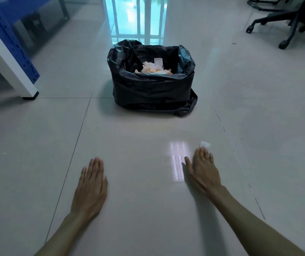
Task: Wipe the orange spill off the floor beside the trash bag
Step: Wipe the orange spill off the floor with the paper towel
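Observation:
A black trash bag (152, 85) stands open on the pale tiled floor, with white and orange-stained tissues (154, 68) inside. A faint orange smear (149, 127) shows on the tile just in front of the bag. My left hand (90, 187) lies flat on the floor, fingers extended, holding nothing. My right hand (202, 169) is also flat with fingers stretched out, and its fingertips touch a small white tissue piece (205, 144) on the floor. The hand does not grip the tissue.
A white and blue table leg (9, 60) stands at the left. The wheeled base of an office chair (284, 28) is at the far right. A glass door (138, 17) lies behind the bag.

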`<state>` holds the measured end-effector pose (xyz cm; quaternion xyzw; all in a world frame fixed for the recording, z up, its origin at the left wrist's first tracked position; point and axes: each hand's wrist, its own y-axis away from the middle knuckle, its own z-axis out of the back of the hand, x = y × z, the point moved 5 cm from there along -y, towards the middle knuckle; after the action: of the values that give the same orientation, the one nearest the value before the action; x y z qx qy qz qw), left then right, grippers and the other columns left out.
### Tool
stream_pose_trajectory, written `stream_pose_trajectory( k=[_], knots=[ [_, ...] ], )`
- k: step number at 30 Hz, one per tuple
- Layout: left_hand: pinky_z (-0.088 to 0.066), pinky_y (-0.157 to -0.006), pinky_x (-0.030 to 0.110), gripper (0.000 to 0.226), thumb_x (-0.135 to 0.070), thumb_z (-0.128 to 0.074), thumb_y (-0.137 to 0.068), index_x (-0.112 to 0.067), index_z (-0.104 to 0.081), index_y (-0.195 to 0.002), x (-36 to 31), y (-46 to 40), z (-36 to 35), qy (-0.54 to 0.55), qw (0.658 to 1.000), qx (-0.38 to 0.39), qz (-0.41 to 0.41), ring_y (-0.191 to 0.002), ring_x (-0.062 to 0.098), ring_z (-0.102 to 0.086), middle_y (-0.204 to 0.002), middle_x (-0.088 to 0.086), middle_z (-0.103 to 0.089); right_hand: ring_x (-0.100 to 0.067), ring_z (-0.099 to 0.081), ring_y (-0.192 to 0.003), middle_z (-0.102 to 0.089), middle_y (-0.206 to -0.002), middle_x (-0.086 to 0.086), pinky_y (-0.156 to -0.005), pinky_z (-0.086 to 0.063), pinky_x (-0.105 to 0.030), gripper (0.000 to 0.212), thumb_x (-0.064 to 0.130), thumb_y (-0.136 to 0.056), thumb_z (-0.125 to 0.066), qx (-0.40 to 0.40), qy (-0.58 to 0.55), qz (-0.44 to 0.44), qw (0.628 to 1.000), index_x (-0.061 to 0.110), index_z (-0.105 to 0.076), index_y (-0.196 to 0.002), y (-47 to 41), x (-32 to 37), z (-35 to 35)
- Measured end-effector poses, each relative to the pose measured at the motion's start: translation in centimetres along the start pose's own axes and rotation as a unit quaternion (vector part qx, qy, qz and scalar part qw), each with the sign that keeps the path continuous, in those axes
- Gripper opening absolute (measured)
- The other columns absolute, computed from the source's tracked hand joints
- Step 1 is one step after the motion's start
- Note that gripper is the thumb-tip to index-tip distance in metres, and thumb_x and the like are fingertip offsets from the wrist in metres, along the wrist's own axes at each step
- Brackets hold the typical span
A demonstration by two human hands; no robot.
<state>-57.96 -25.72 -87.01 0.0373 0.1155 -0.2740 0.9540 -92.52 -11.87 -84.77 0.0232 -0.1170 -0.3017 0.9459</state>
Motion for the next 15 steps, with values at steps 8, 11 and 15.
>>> stream_pose_trajectory(
  k=[8, 11, 15],
  knots=[
    [0.012, -0.118, 0.025, 0.066, -0.042, 0.0, -0.09, -0.016, 0.005, -0.15, 0.8, -0.5, 0.1, 0.047, 0.998, 0.027, -0.039, -0.145, 0.002, 0.016, -0.16, -0.003, 0.01, -0.042, -0.038, -0.136, -0.039, -0.144, -0.034, -0.117, -0.016, -0.049, 0.089, 0.057, -0.098, -0.003, 0.022, -0.045, 0.272, 0.961, -0.015, -0.038, -0.139, 3.7, 20.9, -5.0],
    [0.006, -0.119, 0.029, 0.063, -0.034, -0.008, -0.092, -0.011, -0.005, -0.151, 1.3, -0.4, -0.1, 0.054, 0.996, 0.021, -0.066, -0.147, 0.005, 0.01, -0.162, 0.005, -0.002, -0.034, -0.026, -0.144, -0.032, -0.151, -0.026, -0.12, -0.011, -0.046, 0.071, 0.045, -0.102, -0.013, 0.047, -0.03, 0.357, 0.932, -0.007, -0.032, -0.145, 7.0, 24.8, -5.9],
    [0.003, -0.12, 0.03, 0.063, -0.034, -0.006, -0.094, -0.012, -0.006, -0.152, 1.2, -0.1, 0.1, 0.034, 0.998, -0.004, -0.048, -0.148, 0.007, 0.004, -0.162, 0.001, -0.003, -0.029, -0.035, -0.141, -0.043, -0.148, -0.019, -0.118, -0.022, -0.044, 0.061, 0.041, -0.101, -0.029, 0.003, 0.003, 0.381, 0.925, -0.001, -0.042, -0.143, 6.6, 20.7, -5.6]
  ],
)
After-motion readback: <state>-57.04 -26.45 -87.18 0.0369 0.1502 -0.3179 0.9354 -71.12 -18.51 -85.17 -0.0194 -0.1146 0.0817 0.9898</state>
